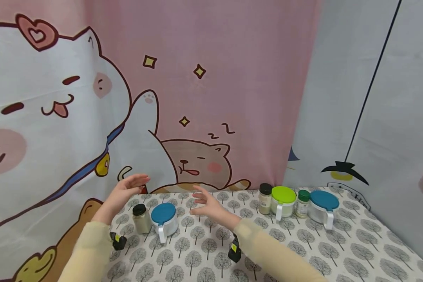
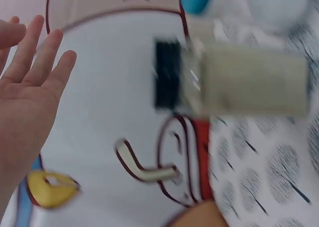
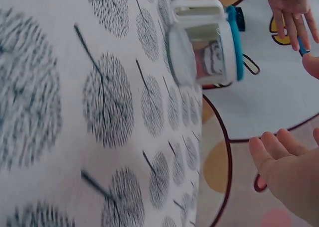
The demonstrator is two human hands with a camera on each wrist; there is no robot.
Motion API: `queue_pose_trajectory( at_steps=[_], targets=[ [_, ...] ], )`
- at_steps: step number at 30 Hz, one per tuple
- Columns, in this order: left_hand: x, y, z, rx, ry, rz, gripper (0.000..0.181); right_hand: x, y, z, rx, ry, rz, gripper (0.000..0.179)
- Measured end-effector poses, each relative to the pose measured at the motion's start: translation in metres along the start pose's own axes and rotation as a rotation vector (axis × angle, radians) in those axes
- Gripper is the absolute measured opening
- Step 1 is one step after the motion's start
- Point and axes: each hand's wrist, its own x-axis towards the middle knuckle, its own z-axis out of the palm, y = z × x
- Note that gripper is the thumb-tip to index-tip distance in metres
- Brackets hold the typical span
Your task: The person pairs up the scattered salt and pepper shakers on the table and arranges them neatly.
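Observation:
Both hands hold nothing and are raised above the table. In the head view my left hand (image 1: 127, 190), fingers loosely extended, is above and left of a black-capped spice jar (image 1: 141, 219) with pale contents. Beside that jar stands a clear lidded container (image 1: 165, 224) with a blue lid and white handle. My right hand (image 1: 211, 207) is to the right of this container, its fingers spread and pointing left. The left wrist view shows the same spice jar (image 2: 244, 80) close by, apart from the fingers. In the right wrist view the container (image 3: 207, 48) sits beyond my right hand (image 3: 289, 172).
Further right on the table stand another black-capped jar (image 1: 265, 199), a green-lidded container (image 1: 283, 201), a green-capped jar (image 1: 302, 204) and a second blue-lidded container (image 1: 323, 207). A tree-print cloth (image 1: 194, 260) covers the table. A cartoon-print curtain (image 1: 232, 98) hangs behind it.

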Motion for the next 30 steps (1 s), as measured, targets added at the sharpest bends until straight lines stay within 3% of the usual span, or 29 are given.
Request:
queue_pose_trajectory(
  at_steps=[6, 11, 20, 25, 30],
  targets=[
    [0.020, 0.029, 0.032, -0.018, -0.049, 0.054, 0.043, -0.017, -0.007, -0.028, -0.030, 0.025, -0.046, 0.083],
    [0.038, 0.042, 0.065, -0.064, -0.108, 0.095, 0.042, -0.033, -0.014, -0.053, -0.058, 0.063, -0.062, 0.075],
    [0.061, 0.046, 0.128, -0.123, -0.236, 0.118, 0.046, -0.056, -0.017, -0.100, -0.128, 0.161, -0.096, 0.067],
    [0.071, 0.050, 0.161, -0.183, -0.265, 0.104, 0.047, -0.073, -0.017, -0.123, -0.142, 0.200, -0.094, 0.064],
    [0.082, 0.053, 0.194, -0.235, -0.255, 0.101, 0.049, -0.087, -0.017, -0.148, -0.132, 0.248, -0.110, 0.065]
  ],
)
